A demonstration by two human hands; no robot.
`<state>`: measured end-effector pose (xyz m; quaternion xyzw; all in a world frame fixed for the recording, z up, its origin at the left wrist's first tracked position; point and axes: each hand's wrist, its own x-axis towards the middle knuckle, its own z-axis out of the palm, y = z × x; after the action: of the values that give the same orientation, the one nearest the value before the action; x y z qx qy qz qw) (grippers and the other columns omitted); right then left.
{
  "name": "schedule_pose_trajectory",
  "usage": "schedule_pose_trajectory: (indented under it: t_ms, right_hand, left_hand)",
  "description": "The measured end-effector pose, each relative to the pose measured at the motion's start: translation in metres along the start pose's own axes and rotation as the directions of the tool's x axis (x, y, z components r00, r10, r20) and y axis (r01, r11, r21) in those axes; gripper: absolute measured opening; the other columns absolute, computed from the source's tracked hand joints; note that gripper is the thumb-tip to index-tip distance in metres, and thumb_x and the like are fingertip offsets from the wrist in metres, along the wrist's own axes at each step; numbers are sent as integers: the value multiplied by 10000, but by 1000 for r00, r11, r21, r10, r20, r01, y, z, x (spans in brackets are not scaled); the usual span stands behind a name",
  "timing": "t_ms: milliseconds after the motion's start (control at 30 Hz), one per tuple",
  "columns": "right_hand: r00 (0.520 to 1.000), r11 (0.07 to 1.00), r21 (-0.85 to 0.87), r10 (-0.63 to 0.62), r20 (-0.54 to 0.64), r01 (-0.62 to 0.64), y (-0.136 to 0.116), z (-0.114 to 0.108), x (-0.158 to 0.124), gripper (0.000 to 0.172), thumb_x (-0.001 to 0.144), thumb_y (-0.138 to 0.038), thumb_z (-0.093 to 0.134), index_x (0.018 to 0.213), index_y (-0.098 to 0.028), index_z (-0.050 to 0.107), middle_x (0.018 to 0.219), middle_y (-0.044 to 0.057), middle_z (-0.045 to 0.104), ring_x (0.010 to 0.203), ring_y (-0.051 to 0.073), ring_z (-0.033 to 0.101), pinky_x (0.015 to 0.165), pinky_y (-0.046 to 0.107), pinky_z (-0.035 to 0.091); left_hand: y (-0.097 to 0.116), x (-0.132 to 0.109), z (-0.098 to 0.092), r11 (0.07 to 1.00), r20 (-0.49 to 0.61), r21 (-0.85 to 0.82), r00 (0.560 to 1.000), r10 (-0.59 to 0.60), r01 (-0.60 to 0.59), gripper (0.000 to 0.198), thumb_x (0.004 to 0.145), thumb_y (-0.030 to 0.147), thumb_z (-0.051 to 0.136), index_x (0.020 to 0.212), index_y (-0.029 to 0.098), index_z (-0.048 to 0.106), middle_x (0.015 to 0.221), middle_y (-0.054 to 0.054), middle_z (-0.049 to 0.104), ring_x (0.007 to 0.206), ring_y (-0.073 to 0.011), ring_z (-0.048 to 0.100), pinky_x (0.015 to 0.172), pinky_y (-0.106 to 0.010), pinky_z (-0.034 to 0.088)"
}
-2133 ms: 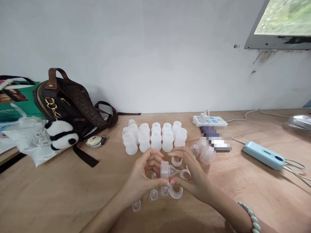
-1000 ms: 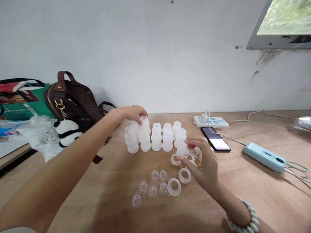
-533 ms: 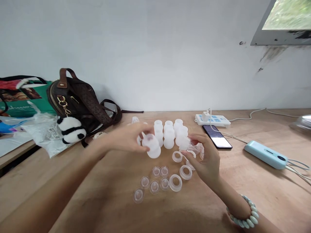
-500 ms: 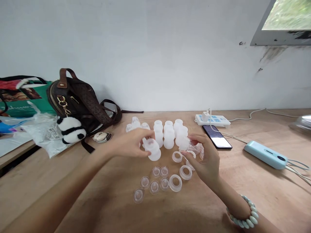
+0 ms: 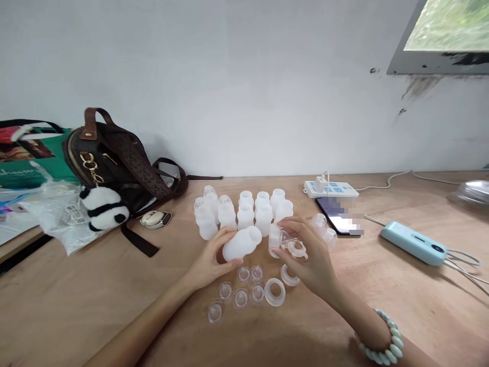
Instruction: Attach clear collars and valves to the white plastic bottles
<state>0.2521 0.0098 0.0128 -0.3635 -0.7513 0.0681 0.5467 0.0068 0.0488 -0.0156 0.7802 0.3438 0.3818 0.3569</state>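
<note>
My left hand (image 5: 210,262) is closed around a white translucent baby bottle (image 5: 237,244), which lies tilted with its open neck to the right. Facing that neck, a small gap away, is a clear bottle top (image 5: 274,238) with a ribbed collar, pinched in the fingers of my right hand (image 5: 315,257). Behind my hands several white bottles (image 5: 245,216) stand in rows, and those at the left carry clear domed caps (image 5: 224,200). In front lie several clear nipples (image 5: 241,298) and ring collars (image 5: 275,292). Clear domes (image 5: 319,221) rest beside my right hand, partly hidden.
At the left are a dark backpack (image 5: 114,153) with a panda charm (image 5: 104,208), a plastic bag (image 5: 57,214) and a mouse-like device (image 5: 155,219). A power strip (image 5: 344,189), phone (image 5: 338,216) and light-blue power bank (image 5: 414,243) lie right. A wall borders the table's back.
My left hand has brought the bottle lower, tipping its neck toward the right. My right hand has moved slightly left with the clear top, and the two pieces now face each other.
</note>
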Motion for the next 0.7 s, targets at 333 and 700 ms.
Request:
schedule_pose_trajectory:
  t_ms: [333,700]
  right_hand:
    - [988,996,68,-74,136,65,1,-2,1,366,909,-110,639,1252,-226,582,1205,92,686,1151,204,653,944,333,579]
    - [980,993,72,-104,172,93,-4,-2,-4,361,920,-156,626,1275,-212,601,1184,107,708,1049,204,690,842,306,603]
  left_hand:
    - [8,-5,-4,911,-96,-367,967,-236,186,407,711,471,747,970,167,669,898,-33,658,802,-192,599,661,-233,463]
    - [23,-7,-1,848,-3,-377,915,-403,372,471,804,575,578,866,123,697,665,-42,664,566,-157,558,458,-207,363]
